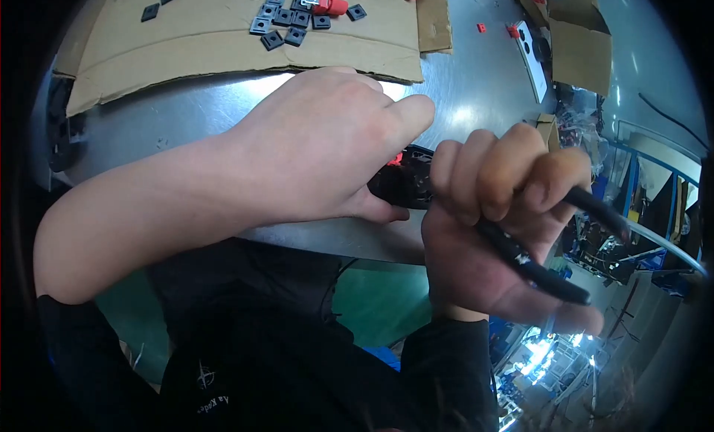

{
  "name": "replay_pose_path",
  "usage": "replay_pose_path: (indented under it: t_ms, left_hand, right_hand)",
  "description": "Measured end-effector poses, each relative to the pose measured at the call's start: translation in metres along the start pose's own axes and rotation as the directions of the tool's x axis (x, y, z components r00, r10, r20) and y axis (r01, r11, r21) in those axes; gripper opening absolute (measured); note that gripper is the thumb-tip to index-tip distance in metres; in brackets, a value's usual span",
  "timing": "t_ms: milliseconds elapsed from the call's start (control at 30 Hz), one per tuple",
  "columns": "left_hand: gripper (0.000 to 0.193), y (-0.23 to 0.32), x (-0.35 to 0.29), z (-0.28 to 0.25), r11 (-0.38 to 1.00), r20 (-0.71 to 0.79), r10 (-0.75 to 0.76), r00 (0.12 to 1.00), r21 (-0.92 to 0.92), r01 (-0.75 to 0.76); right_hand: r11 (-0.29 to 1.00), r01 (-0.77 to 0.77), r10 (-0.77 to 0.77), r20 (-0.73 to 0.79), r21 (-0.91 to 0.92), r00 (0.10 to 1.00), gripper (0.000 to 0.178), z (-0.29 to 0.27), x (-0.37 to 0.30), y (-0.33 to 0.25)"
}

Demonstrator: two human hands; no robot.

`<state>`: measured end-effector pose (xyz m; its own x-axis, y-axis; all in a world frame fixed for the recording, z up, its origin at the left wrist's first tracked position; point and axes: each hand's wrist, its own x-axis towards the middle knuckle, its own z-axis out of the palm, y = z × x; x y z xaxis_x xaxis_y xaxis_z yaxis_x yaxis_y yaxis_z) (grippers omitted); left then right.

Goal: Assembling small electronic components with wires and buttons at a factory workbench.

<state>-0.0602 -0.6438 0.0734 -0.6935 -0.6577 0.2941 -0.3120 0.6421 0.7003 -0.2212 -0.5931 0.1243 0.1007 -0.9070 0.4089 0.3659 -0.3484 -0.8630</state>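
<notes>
My left hand reaches in from the left over the table's near edge. Its thumb and fingers are closed round a black part with a small red piece on it; most of that part is hidden. To its right, my right hand is raised palm up with curled fingers. They wrap round a tool with two black handles, which stick out to the lower right like those of pliers. The tool's head is hidden, and I cannot tell whether it touches the black part.
Beyond my hands, a cardboard sheet carries several black square pieces and red fittings. A white device lies on the metal table at the right. Past it stand an open cardboard box and plastic bags.
</notes>
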Motion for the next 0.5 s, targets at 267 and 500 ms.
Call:
replay_pose_path:
  t_ms: [267,500]
  left_hand:
    - [0.058,0.0019,-0.0014,0.0042,1.0,-0.018,-0.015,1.0,-0.007,0.015]
    - [0.054,0.0074,-0.0042,0.0036,0.999,0.007,-0.041,0.999,-0.022,0.042]
  right_hand:
    - [0.995,-0.052,0.058,-0.065,0.083,0.996,0.087,-0.0042,-0.0016,-0.0009]
    - [0.983,0.054,-0.022,0.181,-0.174,0.983,0.085,-0.0053,-0.0061,0.0038]
